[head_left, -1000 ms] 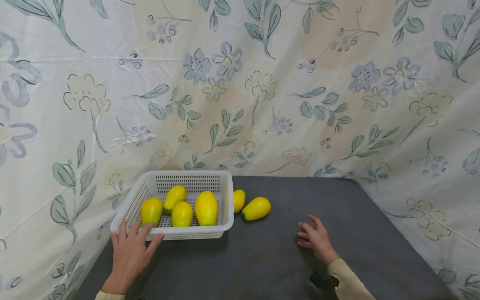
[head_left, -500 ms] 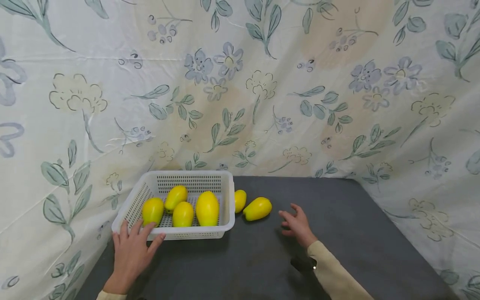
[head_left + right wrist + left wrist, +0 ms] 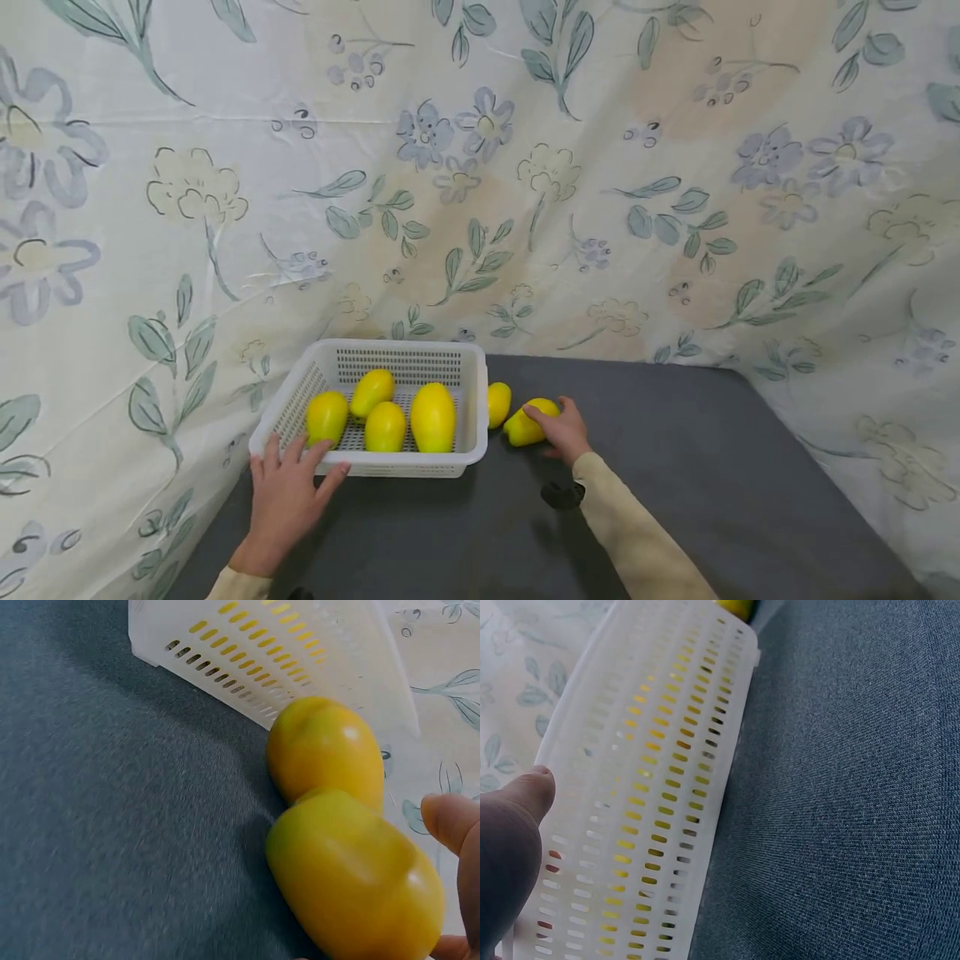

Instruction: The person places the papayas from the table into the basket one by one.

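Observation:
A white plastic basket (image 3: 367, 464) with slotted walls stands on the left, holding several yellow mangoes (image 3: 432, 418). My left hand (image 3: 285, 500) holds its near rim at the left corner, fingers over the edge and thumb (image 3: 532, 793) against the outer wall. Two mangoes lie outside the basket's right wall. My right hand (image 3: 566, 431) is at the outer mango (image 3: 522, 427), reaching over it from the right. In the right wrist view the thumb (image 3: 450, 821) stands apart from that mango (image 3: 352, 877). The other mango (image 3: 322, 750) lies between it and the basket.
A dark grey cloth-covered table (image 3: 480, 533) lies under everything. Behind and at both sides hangs a floral curtain (image 3: 465, 208), close to the basket's back and left. A black band (image 3: 562, 495) shows at the right wrist.
My right hand has moved left across the table to the outer mango. The left hand stays on the basket rim. The whole head view has shifted slightly.

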Demonstrator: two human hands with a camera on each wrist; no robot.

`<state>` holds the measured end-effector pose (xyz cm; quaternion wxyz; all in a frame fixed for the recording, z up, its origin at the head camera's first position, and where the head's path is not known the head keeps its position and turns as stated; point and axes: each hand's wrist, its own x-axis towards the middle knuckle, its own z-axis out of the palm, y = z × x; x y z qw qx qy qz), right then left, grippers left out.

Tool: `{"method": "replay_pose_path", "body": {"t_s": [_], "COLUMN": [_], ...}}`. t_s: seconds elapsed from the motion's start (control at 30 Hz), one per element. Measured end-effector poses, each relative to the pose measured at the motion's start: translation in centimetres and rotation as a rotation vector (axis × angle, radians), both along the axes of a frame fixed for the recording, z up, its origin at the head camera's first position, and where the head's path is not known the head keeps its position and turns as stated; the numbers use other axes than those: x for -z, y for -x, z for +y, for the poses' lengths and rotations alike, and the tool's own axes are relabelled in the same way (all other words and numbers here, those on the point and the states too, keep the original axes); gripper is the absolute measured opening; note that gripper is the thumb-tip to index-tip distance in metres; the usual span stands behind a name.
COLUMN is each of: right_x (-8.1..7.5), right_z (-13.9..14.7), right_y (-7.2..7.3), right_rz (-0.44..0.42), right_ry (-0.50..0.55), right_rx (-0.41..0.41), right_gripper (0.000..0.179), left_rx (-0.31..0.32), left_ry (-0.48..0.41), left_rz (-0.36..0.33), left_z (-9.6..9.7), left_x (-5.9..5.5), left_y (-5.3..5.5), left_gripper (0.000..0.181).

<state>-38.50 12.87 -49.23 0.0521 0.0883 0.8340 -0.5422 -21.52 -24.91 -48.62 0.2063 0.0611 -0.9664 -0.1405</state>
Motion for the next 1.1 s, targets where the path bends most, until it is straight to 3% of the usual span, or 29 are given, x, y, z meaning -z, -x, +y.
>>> {"method": "replay_pose_path", "body": {"t_s": [0.4,0.7,1.1], "right_x": [-0.3,0.5,-0.1], "right_z": [-1.0,0.3,4.9], "right_y": [0.3,0.4,-2.3], "right_rz": [0.043,0.056,0.126], "right_ry": [-0.031,0.049,0.146], "right_rx": [0.024,0.029,0.025], "right_gripper": [0.082,0.079,0.077], "left_rx": [-0.007,-0.009,-0.013], "left_ry": [-0.007,0.003,0.010], "left_rz": [-0.018,0.069,0.085], "left_z": [0.3,0.1,0.2], "left_x": [-0.2,0.4,0.7], "left_y": [0.3,0.1,0.0], "left_gripper": [0.054,0.050,0.051]}}
